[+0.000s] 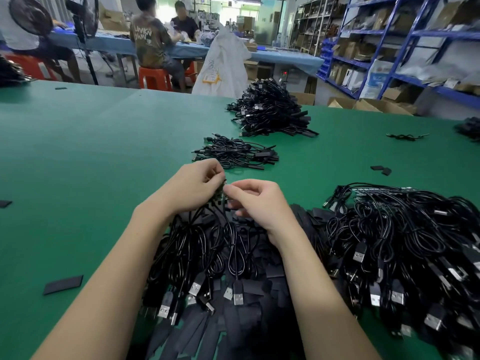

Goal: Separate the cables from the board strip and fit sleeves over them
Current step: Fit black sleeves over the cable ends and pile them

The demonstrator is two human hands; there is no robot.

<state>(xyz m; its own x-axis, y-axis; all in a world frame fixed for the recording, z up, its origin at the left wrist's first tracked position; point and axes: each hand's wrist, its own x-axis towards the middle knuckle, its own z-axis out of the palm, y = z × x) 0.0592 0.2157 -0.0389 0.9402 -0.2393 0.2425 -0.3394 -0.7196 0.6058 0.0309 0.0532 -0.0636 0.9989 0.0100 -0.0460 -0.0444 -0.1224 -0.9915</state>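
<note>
On the green matted surface (91, 157), mid-frame, I've got both hands meeting over a small dark board strip (220, 194) with thin black cables hanging off it. Left hand (192, 188) has its fingers curled round the strip's upper end, right hand (255, 201) pinches it from the other side, thumb and forefinger tips nearly touching the left's. The strip itself is mostly hidden between them; I can't tell how many cables are attached. The bunch of glossy black USB cables (207, 255) drops from the strip toward me between my forearms, silver plug ends lying on a heap of flat black sleeves (233, 331) at the near edge. Just right of my right arm sits a big tangled pile of black cables on strips (405, 242), unprocessed by the look of it. Beyond the hands is a small pile of sleeved cables (233, 153), and further back a taller heap of the same (272, 110). Loose black sleeve piece (63, 284) lies well left of my left forearm. Two people on orange stools (154, 77) at a blue bench in the background.
</note>
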